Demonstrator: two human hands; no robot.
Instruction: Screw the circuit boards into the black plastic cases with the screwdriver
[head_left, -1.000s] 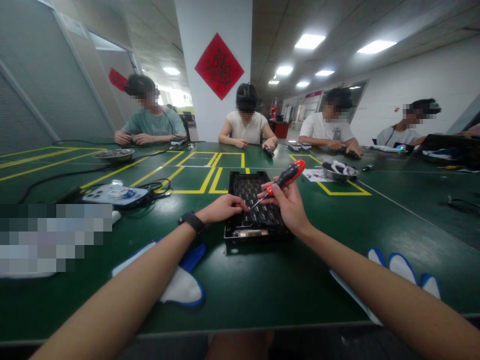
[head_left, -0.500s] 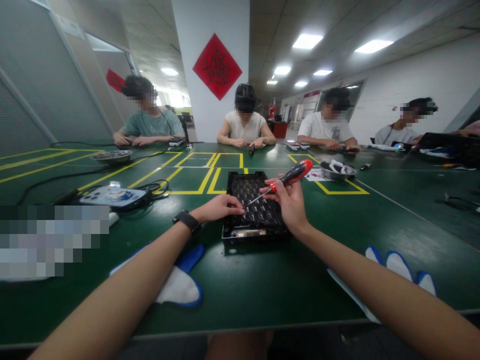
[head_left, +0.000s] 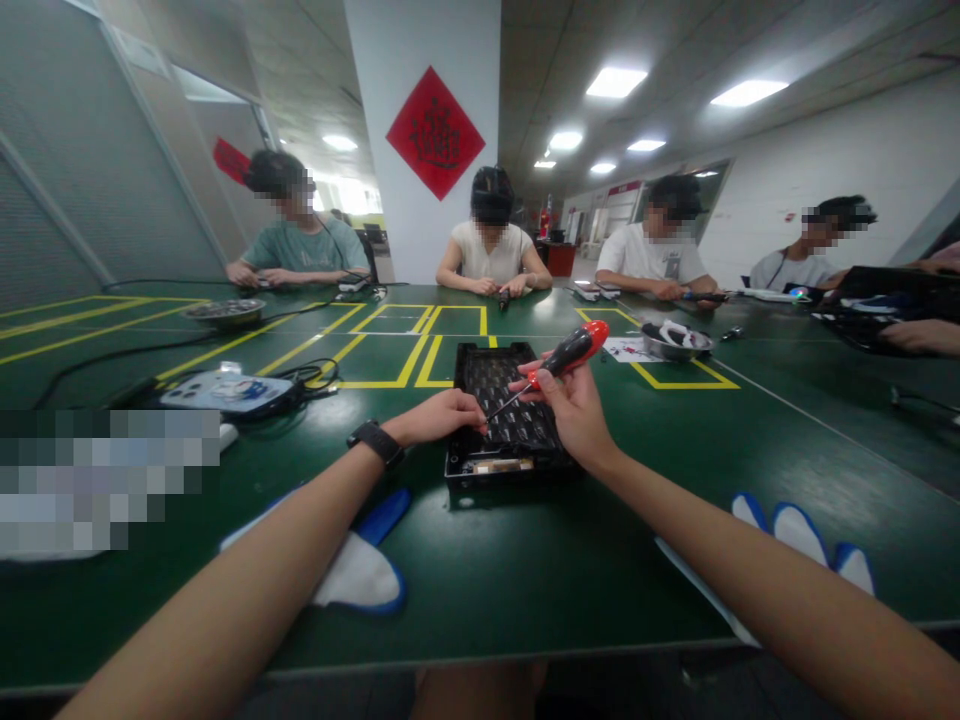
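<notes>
My right hand point(head_left: 574, 410) gripped the red-handled screwdriver point(head_left: 559, 360), tip at the black case point(head_left: 487, 375) just beside my left hand point(head_left: 442, 415), curled on its edge, grip undetermined; work judged unfinished.

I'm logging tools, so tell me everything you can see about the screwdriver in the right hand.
The screwdriver has a black handle with a red cap and red collar, plastic by its look, and a thin metal shaft. It slants, handle up and right, tip down over the black case, close to the left hand. The right hand pinches its handle's lower end.
</notes>
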